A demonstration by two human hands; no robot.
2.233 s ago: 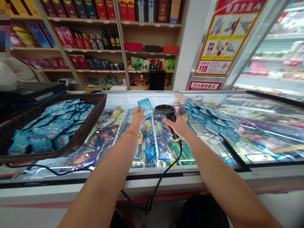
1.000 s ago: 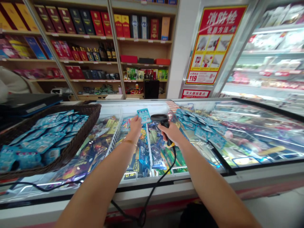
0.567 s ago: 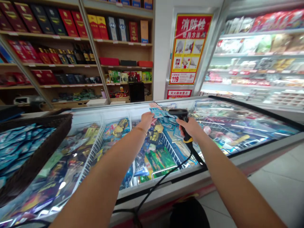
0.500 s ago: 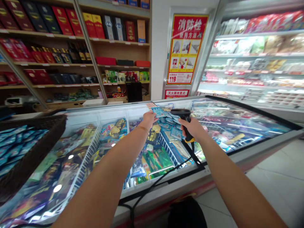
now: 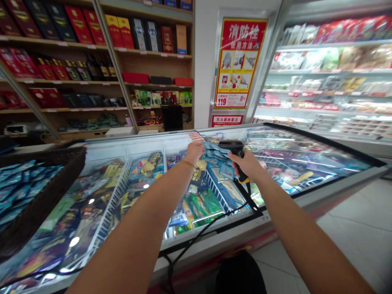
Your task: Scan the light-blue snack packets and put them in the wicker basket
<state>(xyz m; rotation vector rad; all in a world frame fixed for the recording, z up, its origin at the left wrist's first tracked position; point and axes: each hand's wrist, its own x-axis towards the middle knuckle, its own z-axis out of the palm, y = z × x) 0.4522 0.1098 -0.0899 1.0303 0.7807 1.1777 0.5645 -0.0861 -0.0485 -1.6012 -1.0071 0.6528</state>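
Observation:
My left hand (image 5: 196,152) is closed on the near end of a string of small light-blue packets (image 5: 226,170), above the glass-topped chest freezer. My right hand (image 5: 249,165) wraps round the handle of a black and yellow barcode scanner (image 5: 230,145). Its thumb and finger touch the right end of the packets, which lie between both hands and sag in the middle. A black cable (image 5: 211,223) runs from the scanner's base down over the freezer edge. The fingertips of my left hand are partly hidden.
A dark woven basket (image 5: 63,196) full of blue packets stands at the left on the freezer. Frozen bags in white wire baskets (image 5: 217,188) lie under the glass. Shelves of boxes and bottles (image 5: 147,53), a red poster (image 5: 241,61) and a lit refrigerated display (image 5: 330,81) stand behind.
My left hand has turned slightly, and the packet end that stuck out beyond its fingers is less visible. The scanner has shifted slightly left. More cable shows at the lower left.

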